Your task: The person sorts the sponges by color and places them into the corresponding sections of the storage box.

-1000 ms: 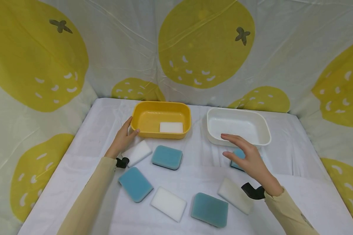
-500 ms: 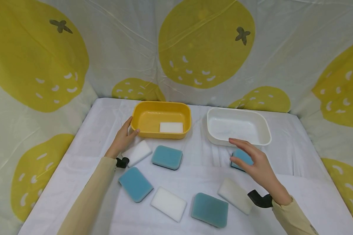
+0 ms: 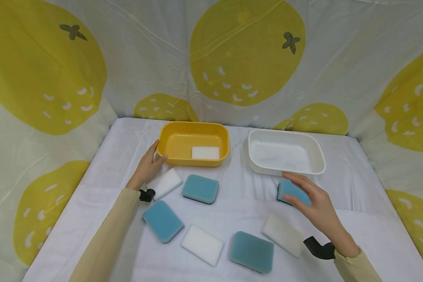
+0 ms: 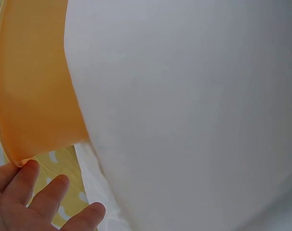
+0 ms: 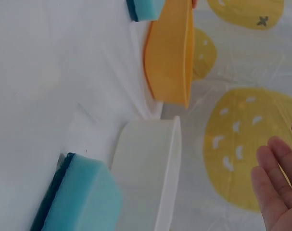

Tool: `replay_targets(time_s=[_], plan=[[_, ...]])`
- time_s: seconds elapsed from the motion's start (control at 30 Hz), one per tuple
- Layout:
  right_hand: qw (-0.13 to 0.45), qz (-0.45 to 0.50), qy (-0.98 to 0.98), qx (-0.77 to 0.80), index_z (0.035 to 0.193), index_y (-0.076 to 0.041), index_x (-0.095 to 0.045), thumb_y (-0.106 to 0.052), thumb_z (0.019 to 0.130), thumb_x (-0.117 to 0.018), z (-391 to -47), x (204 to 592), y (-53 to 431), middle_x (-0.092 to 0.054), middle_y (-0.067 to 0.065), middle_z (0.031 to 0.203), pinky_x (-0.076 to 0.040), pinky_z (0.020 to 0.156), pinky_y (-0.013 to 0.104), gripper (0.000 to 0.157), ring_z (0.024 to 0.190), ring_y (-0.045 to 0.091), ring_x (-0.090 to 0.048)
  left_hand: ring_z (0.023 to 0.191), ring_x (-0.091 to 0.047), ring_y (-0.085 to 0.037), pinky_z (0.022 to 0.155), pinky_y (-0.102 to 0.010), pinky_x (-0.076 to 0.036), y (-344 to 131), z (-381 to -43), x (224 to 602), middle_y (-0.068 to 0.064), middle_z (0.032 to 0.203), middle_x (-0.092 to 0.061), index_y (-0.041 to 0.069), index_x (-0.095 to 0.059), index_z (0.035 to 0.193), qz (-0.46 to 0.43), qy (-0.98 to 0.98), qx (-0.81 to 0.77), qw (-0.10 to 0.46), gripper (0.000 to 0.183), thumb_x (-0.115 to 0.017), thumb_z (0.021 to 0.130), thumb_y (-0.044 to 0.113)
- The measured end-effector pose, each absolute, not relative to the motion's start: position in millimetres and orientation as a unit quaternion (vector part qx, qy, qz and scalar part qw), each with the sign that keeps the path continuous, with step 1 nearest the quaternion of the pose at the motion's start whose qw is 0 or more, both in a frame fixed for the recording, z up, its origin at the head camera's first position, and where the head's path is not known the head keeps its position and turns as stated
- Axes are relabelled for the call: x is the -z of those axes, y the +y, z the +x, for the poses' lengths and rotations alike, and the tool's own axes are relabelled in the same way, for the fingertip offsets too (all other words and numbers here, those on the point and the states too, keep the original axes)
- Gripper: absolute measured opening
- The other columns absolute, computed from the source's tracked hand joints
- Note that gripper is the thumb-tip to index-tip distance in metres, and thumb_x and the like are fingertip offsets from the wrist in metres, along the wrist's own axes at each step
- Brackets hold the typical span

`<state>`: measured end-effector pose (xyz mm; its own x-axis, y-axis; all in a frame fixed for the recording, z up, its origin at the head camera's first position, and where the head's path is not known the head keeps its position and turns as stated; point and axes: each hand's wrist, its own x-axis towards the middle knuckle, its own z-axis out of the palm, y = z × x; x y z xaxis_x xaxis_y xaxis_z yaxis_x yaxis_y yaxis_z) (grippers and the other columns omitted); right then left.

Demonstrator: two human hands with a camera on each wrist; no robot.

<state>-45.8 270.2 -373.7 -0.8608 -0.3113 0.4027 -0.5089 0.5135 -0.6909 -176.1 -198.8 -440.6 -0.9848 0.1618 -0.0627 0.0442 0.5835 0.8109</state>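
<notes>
My left hand (image 3: 147,167) rests against the left end of the yellow basin (image 3: 165,160), thumb at its near corner; the left wrist view shows loosely spread fingers, one at the rim. A white sponge (image 3: 205,152) lies inside this basin. On the right, my right hand (image 3: 319,205) hovers with thumb and fingers apart, holding nothing. It partly covers a blue sponge (image 3: 285,190) with a dark underside, just in front of the white basin (image 3: 268,170). That sponge (image 5: 83,197) also shows beside the white basin in the right wrist view.
Between the arms lie more blue sponges (image 3: 200,189) and white sponges (image 3: 202,244) on the white cloth. One white sponge (image 3: 165,184) is partly under the left wrist in the head view. Behind the basins hangs a curtain (image 3: 155,58) with yellow fruit prints.
My right hand has moved right and toward me, from over the white basin's near rim to over the blue sponge. The left hand and the basins have stayed put.
</notes>
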Motion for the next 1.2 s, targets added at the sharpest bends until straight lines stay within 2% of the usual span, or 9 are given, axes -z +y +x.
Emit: replay_targets(time_s=[0.8,1.2], plan=[[0.093,0.184,-0.877,-0.434,0.134,-0.002,-0.053,0.015,0.075,-0.072,-17,392,281,-0.054,0.010,0.133,-0.036,0.098,0.013,0.064,0.124,0.001,-0.046,0.143,-0.012,-0.033,0.113,-0.051,-0.013,-198,-176,441,-0.016,0.158,-0.011,0.009,-0.006,0.155,0.055,0.887,-0.454,0.065,0.077,-0.054,0.099,0.031],[0.082,0.142,-0.886,-0.434,0.133,-0.003,-0.054,0.009,0.077,-0.074,0,411,289,-0.053,0.001,0.134,-0.033,0.097,0.008,0.061,0.123,-0.003,-0.044,0.143,-0.012,-0.033,0.113,-0.051,-0.014,-198,-176,442,-0.016,0.158,-0.011,0.010,-0.006,0.155,0.050,0.890,-0.448,0.069,0.077,-0.053,0.099,0.034]])
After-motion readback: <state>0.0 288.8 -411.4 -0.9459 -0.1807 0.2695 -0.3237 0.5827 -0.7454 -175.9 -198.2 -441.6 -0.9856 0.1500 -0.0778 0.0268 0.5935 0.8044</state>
